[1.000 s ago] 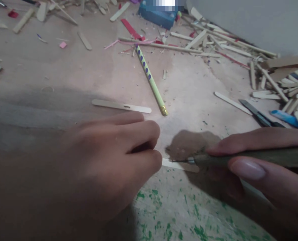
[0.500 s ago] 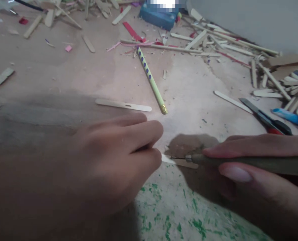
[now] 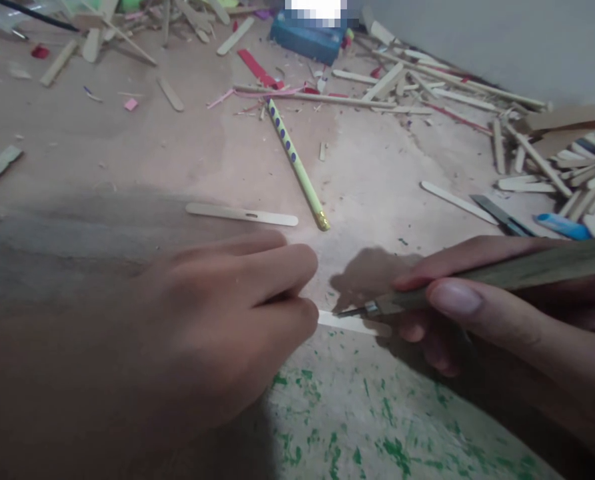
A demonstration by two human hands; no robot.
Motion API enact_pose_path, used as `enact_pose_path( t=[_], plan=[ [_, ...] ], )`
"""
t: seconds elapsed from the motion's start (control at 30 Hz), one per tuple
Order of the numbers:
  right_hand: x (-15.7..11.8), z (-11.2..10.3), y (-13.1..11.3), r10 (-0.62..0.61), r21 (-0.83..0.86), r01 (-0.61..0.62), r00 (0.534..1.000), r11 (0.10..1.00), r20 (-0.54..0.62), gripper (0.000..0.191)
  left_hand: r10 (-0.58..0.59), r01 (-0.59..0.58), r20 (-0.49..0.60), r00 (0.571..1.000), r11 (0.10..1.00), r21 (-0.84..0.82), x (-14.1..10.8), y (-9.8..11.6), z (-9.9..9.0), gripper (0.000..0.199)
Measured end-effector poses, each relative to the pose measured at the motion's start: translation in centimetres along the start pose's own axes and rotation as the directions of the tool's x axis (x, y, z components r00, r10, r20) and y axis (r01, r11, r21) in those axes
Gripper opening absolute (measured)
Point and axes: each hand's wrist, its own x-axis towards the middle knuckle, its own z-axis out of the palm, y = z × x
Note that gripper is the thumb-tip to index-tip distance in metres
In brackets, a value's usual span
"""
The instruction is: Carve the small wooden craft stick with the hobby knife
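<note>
My left hand [image 3: 237,313] is closed with its knuckles up, pressing a flat wooden craft stick [image 3: 355,325] to the table. Only the stick's right end shows; the rest is hidden under the fingers. My right hand [image 3: 477,300] is closed around the wooden handle of a thin-bladed carving tool [image 3: 507,267]. The tool's dark metal tip is at the stick, close to my left fingertips. Just beyond my left hand lies another craft stick [image 3: 217,213] with a small slot in its middle. A yellow-green pencil [image 3: 297,167] with purple dots lies farther off.
Loose craft sticks [image 3: 537,160] pile up at the right, with a blue pen-like object [image 3: 562,225] and a cutter blade [image 3: 497,213] near them. A blue box [image 3: 305,43] stands at the back among scraps. Green paint flecks mark the near table [image 3: 337,413].
My right hand has tilted the tool, raising its handle end, while the tip stays by the stick. My left hand keeps its hold. The whole view has shifted slightly.
</note>
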Motion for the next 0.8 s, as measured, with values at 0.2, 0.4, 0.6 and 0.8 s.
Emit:
enact_pose_path(
  t=[0.2, 0.4, 0.6, 0.8],
  plan=[
    [-0.8, -1.0, 0.7, 0.095, 0.008, -0.096, 0.991, 0.995, 0.095, 0.009, -0.002, 0.002, 0.016, 1.0, 1.0, 0.005, -0.1, 0.0, -0.3, 0.035],
    [-0.7, -1.1, 0.8, 0.114, 0.027, -0.117, 0.989, 0.993, 0.098, 0.022, 0.022, -0.017, 0.071, 0.997, 0.998, -0.058, -0.3, -0.3, -0.2, 0.032],
    [-0.8, -1.3, 1.2, 0.138, 0.117, -0.152, 0.984, 0.981, 0.116, 0.018, 0.016, -0.011, 0.08, 0.997, 0.998, -0.065, -0.2, -0.2, -0.4, 0.032],
    [-1.1, -1.7, 1.2, 0.04, 0.011, -0.04, 0.999, 0.999, 0.019, 0.012, -0.008, 0.011, 0.041, 0.999, 0.997, -0.082, 0.0, 0.2, -0.6, 0.027]
  ],
)
